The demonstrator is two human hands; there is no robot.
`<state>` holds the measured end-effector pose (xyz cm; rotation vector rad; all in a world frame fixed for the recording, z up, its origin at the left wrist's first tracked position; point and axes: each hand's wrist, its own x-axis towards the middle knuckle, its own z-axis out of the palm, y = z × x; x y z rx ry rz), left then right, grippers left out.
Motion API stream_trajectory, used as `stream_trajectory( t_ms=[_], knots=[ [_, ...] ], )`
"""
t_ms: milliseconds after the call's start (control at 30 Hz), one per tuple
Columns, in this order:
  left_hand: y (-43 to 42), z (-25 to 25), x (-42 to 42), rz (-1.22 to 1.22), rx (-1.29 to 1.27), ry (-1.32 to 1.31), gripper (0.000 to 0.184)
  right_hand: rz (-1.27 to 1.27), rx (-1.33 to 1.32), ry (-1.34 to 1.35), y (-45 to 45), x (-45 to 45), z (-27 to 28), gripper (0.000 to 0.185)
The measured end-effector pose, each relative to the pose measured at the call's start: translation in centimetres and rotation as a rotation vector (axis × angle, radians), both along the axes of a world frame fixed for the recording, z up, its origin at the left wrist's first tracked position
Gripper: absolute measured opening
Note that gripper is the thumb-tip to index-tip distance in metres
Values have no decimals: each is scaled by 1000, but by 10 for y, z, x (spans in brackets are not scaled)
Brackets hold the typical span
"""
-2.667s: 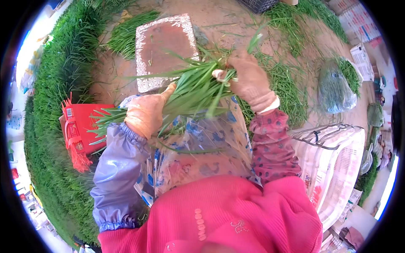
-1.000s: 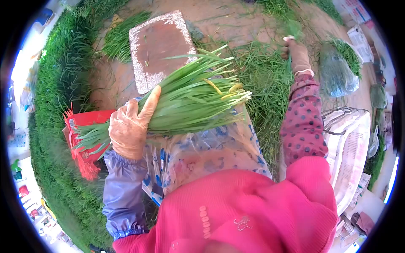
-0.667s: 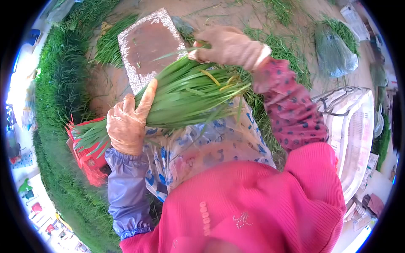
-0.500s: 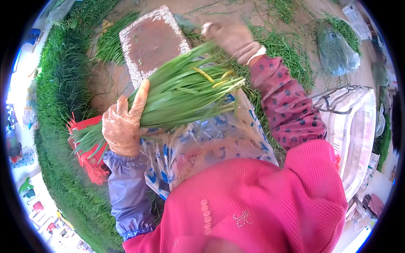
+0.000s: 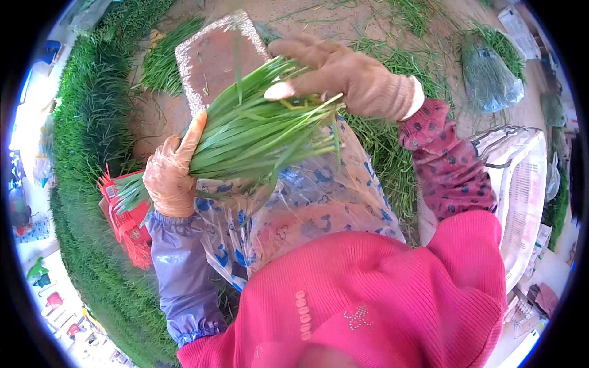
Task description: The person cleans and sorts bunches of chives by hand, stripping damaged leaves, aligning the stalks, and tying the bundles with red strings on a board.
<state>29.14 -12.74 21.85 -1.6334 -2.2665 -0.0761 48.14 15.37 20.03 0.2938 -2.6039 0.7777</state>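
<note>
My left hand (image 5: 170, 179), in a pale stained glove, is closed round a bunch of garlic chives (image 5: 245, 132). The leaf tips stick out past the hand at lower left, and the pale stem ends point right. Over the upper side of the stem ends is my right hand (image 5: 356, 80), in a brown knit glove. Its fingers are stretched out and its thumb is apart, with the leaves passing below them. Whether it presses on the leaves I cannot tell. A patterned plastic sheet (image 5: 319, 202) covers my lap under the bunch.
A board with a white floral border (image 5: 224, 58) lies ahead on the ground. Loose chives (image 5: 392, 165) are strewn at right, beside a white plastic basket (image 5: 521, 202). A bagged bunch (image 5: 491, 80) lies at far right. A red fringed item (image 5: 126, 221) sits by my left hand, next to piled greens (image 5: 92, 122).
My right hand has come from beyond the bunch back over its stem ends, its fingers now spread. My left hand and the bunch have shifted slightly left.
</note>
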Motion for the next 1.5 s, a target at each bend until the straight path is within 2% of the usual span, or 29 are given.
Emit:
stream_trajectory(
  t_ms=[133, 167, 233, 267, 333, 367, 433, 500, 567, 600, 667, 700, 733, 800, 833, 867, 900, 933, 1033, 1067, 1100, 1133, 1167, 1233, 1267, 1333, 1367, 1433, 1500],
  knots=[
    [-8, 0, -13, -33, -49, -243, 55, 212, -97, -70, -6, -12, -2, 43],
    [-11, -3, -15, -30, -54, -239, 55, 324, -155, -96, -7, -14, -3, 39],
    [-16, -12, -23, -55, -32, -511, 62, 346, -148, -80, -16, -15, -5, 33],
    [-19, -13, -27, -44, -122, -603, 61, 345, -392, -236, -20, -15, -3, 31],
    [-19, -29, -22, 53, 33, -1412, 62, 315, -980, -483, -37, -13, 10, 27],
    [-20, -34, -26, 130, 34, -1800, 61, 323, -973, -473, -40, -13, 14, 27],
    [-21, -45, -35, 541, 182, -2536, 61, 141, -1046, -506, -40, -12, 20, 27],
    [-43, -77, -50, -254, -121, -1498, 51, 85, -1123, -454, -44, -18, 16, 21],
    [-37, -41, -42, -178, -197, -1463, 52, -131, -1435, -405, -42, -17, 22, 16],
    [-36, -29, -39, -95, -284, -1442, 55, 231, -1767, -178, -33, -20, -3, 9],
    [-45, -41, -50, 33, -342, -1553, 57, 631, -2136, 37, -12, -21, 2, 2],
    [-51, -46, -54, 166, -417, -1665, 60, 665, -2131, 104, 7, -17, 5, 6],
    [-51, -38, -50, 169, -375, -1710, 54, 698, -2129, 171, 30, -10, 6, 11],
    [-51, -27, -46, 224, -405, -1682, 53, 580, -2206, 362, 76, 6, -5, 16],
    [-52, -25, -45, 264, -437, -1659, 51, 587, -2205, 351, 76, 3, 1, 16],
    [-55, -28, -46, 264, -428, -1662, 51, -168, -1884, 282, 75, 2, 9, 22],
    [-56, -33, -47, 146, -375, -1633, 55, -825, -1421, 204, 75, 2, 15, 29],
    [-56, -38, -49, 27, -324, -1598, 61, -824, -1415, 208, 72, 1, 17, 29],
    [-54, -47, -52, 47, -339, -1593, 66, -515, -607, -331, 45, -5, 16, 76],
    [-48, -42, -48, 41, -362, -1594, 66, -332, -651, -341, 37, -15, 12, 81],
    [-41, -30, -41, 74, -331, -1639, 54, -149, -692, -346, 28, -28, 9, 86],
    [-34, -22, -37, 108, -297, -1682, 43, -122, -634, -386, 13, -39, 16, 82],
    [-31, -18, -35, 102, -314, -1679, 43, -92, -573, -425, -3, -51, 25, 78],
    [-29, -13, -32, 227, -401, -1642, 38, -67, -696, -668, -22, -76, 35, 58],
    [-30, -13, -32, 226, -407, -1640, 38, -69, -701, -665, -27, -83, 34, 58],
    [-35, -18, -34, 148, -364, -1647, 32, -155, -935, -373, -33, -92, 25, 43],
    [-38, -21, -38, 152, -365, -1651, 32, -154, -939, -377, -34, -94, 19, 43],
    [-41, -27, -49, 228, -531, -1672, 64, -111, -1127, -302, -33, -96, 8, 35],
    [-40, -22, -47, 184, -511, -1673, 62, -80, -1248, -428, -29, -88, 5, 33]
  ],
)
